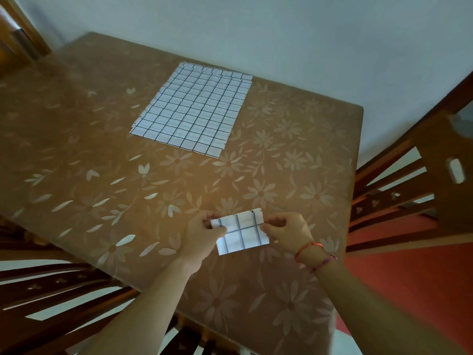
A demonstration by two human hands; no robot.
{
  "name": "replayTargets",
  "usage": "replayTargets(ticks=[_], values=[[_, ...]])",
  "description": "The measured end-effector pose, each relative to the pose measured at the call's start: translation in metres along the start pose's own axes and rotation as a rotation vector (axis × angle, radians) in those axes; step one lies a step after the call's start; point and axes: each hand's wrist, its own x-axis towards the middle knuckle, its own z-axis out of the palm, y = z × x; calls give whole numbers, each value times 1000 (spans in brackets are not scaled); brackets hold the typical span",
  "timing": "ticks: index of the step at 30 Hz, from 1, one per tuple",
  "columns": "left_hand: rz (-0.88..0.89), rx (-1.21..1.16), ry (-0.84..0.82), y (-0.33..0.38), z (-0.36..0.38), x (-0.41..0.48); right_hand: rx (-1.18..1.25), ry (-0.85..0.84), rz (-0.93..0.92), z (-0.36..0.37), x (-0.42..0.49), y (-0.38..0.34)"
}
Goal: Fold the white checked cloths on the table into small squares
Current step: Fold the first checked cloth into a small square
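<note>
A small folded white checked cloth (242, 233) is held just above the near part of the table. My left hand (202, 235) pinches its left edge between thumb and fingers. My right hand (288, 230), with a red thread bracelet on the wrist, pinches its right edge. Farther back on the table lies a flat stack of white checked cloths (194, 108), spread out full size with slightly staggered edges. Neither hand touches that stack.
The table (102, 162) wears a tan cloth with a pale flower pattern and stands against a white wall. Wooden chairs stand at the right (409, 190) and at the near left (51, 290). A red floor shows at the right.
</note>
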Motion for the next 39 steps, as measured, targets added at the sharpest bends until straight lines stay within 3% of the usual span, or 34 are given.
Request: replayTargets(ticks=[8, 14, 21, 32, 39], values=[[-78, -160, -102, 27, 23, -9, 148, 146, 61, -46, -29, -2], [-44, -124, -214, 45, 62, -12, 221, 261, 121, -83, -46, 13], [22, -37, -211, 57, 97, -2, 296, 335, 203, -103, -49, 28], [47, 101, -220, 59, 131, 59, 153, 443, 254, -103, 7, 49], [42, 198, -141, 57, 153, 93, 132, 437, 260, -100, 48, 67]])
